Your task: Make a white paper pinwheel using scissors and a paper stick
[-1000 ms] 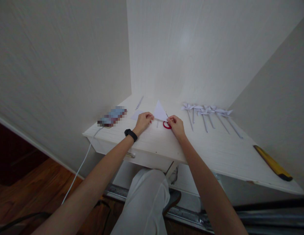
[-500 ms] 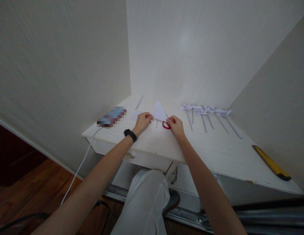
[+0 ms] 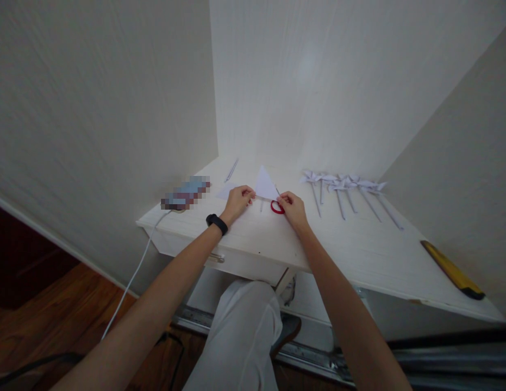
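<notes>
Between my two hands a white sheet of paper [image 3: 264,183], folded into a triangle, is held with its point away from me. My left hand [image 3: 239,201], with a black band on the wrist, pinches its left corner. At the right corner, the fingers of my right hand [image 3: 292,206] are closed on the paper. Beneath that corner lies a pair of scissors with red handles [image 3: 277,207], its blades mostly hidden by the paper. A further piece of white paper [image 3: 225,191] lies flat behind my left hand, partly covered by it.
Several white paper pinwheels on sticks [image 3: 346,183] lie at the right of the white desk [image 3: 253,239]. Thin sticks [image 3: 231,170] lie at the back left. A phone-like device [image 3: 185,193] with a white cable is at the left edge, a yellow-and-black tool [image 3: 452,270] at the right.
Almost nothing differs. The folded paper has tipped slightly lower toward the desk, while both hands keep their hold on its corners.
</notes>
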